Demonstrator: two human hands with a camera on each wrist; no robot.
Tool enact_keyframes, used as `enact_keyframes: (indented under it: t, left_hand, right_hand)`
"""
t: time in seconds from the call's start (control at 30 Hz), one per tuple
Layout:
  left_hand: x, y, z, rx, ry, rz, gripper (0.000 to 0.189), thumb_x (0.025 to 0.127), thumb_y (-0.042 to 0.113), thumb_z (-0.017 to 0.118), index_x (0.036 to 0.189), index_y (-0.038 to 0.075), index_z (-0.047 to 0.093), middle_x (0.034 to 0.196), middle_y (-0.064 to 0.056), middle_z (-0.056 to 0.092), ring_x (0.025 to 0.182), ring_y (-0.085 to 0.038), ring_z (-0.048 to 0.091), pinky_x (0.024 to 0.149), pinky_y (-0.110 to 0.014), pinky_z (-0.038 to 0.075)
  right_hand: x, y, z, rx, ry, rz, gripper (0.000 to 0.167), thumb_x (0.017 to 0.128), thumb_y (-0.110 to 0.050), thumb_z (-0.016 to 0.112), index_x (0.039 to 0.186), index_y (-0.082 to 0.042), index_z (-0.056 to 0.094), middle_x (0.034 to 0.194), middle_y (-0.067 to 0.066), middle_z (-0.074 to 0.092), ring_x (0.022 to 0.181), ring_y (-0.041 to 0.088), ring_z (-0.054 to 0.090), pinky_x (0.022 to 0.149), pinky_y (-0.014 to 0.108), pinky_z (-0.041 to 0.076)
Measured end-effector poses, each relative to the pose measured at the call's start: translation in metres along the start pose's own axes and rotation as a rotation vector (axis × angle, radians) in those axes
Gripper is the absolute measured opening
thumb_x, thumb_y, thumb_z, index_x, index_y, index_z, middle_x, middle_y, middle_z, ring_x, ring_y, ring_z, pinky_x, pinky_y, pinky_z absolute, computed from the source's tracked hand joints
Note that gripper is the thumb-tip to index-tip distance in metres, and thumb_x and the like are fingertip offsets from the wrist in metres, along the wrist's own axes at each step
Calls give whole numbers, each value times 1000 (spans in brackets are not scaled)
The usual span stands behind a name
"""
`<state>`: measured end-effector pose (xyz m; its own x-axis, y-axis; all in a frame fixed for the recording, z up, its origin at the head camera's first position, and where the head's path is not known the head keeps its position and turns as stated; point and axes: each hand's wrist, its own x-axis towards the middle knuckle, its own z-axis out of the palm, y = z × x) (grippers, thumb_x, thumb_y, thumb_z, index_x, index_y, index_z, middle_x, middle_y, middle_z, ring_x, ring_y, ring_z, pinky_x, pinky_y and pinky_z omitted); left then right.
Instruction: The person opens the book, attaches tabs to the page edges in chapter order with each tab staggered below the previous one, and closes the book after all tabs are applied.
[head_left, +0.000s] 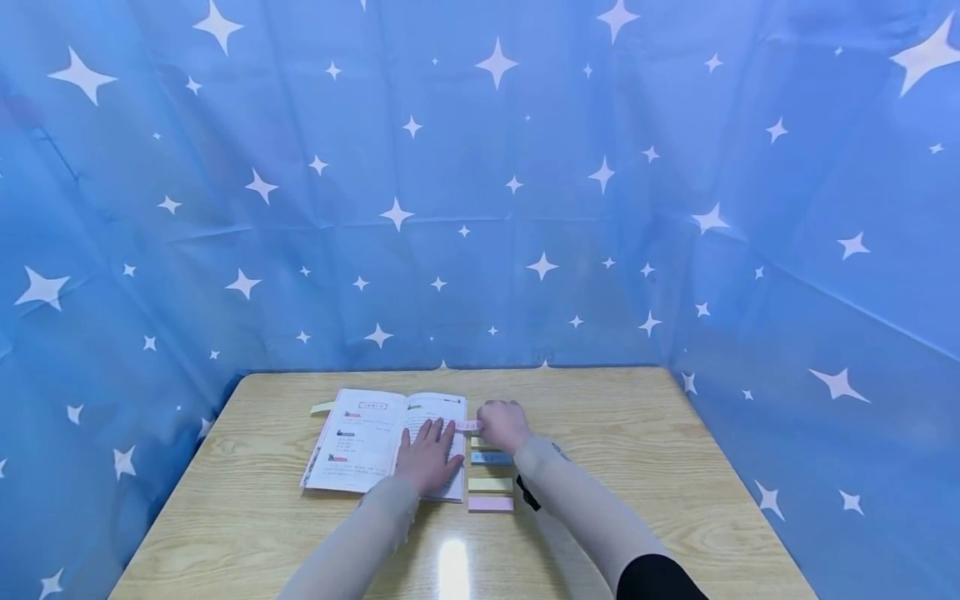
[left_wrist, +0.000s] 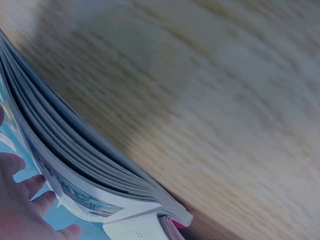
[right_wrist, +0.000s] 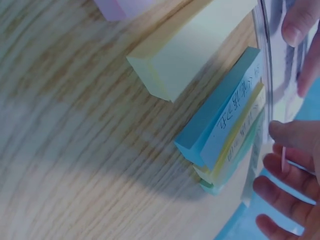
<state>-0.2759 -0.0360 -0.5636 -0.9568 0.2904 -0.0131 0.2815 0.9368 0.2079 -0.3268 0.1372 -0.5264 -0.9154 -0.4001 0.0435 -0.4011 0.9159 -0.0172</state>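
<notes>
An open book (head_left: pixel 352 467) with printed pages lies at the table's left centre. Spread fingers of my left hand (head_left: pixel 431 457) rest on its right page; the left wrist view shows the book's page edges (left_wrist: pixel 85 150) beside that hand (left_wrist: pixel 25 210). At the book's right edge, my right hand (head_left: pixel 504 425) pinches a pink sticky note strip (head_left: pixel 467 426), whose end overlaps the page. Just below that hand lies a blue sticky note pad (right_wrist: pixel 220 115) with handwriting, next to a yellow pad (right_wrist: pixel 240 130) and a green pad (right_wrist: pixel 240 165).
Nearer the front are a pale yellow pad (head_left: pixel 490 484) and a pink pad (head_left: pixel 491 504), lined up along the book's right side. A pale yellow tab (head_left: pixel 322 407) sticks out past the book's left edge. A blue star-patterned curtain (head_left: pixel 480 250) surrounds the wooden table (head_left: pixel 637 467).
</notes>
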Motion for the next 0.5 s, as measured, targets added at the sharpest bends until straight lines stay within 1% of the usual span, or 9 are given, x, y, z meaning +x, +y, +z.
enact_keyframes:
  t: [0.1,0.27,0.37,0.5]
  left_hand:
    - [2,0,0,-8,-9,-3,64,96,51,50,151,19,37,153,-11,35,142,-33,26,111,-64,15]
    - [6,1,1,-4,-28,-14,66,96,53,49,152,23,33,154,-11,34,142,-33,26,112,-65,13]
    - [8,2,3,1,-29,-17,68,96,54,48,154,22,30,154,-11,34,142,-33,26,112,-65,13]
    - [10,3,4,0,-17,-12,72,95,53,49,154,18,27,152,-12,36,141,-34,29,111,-65,15]
  right_hand:
    - [2,1,0,6,-1,4,6,87,-16,70,81,-15,73,71,-3,61,61,13,55,69,37,54]
    - [4,1,1,6,-24,10,8,89,-16,68,83,-15,73,73,-3,62,62,14,56,73,40,54]
    - [5,0,1,-10,-45,28,8,90,-17,67,85,-15,73,74,-3,62,63,14,57,76,40,54]
    - [6,-1,1,-18,-53,44,8,90,-18,68,84,-14,73,73,-2,62,64,15,58,77,41,54]
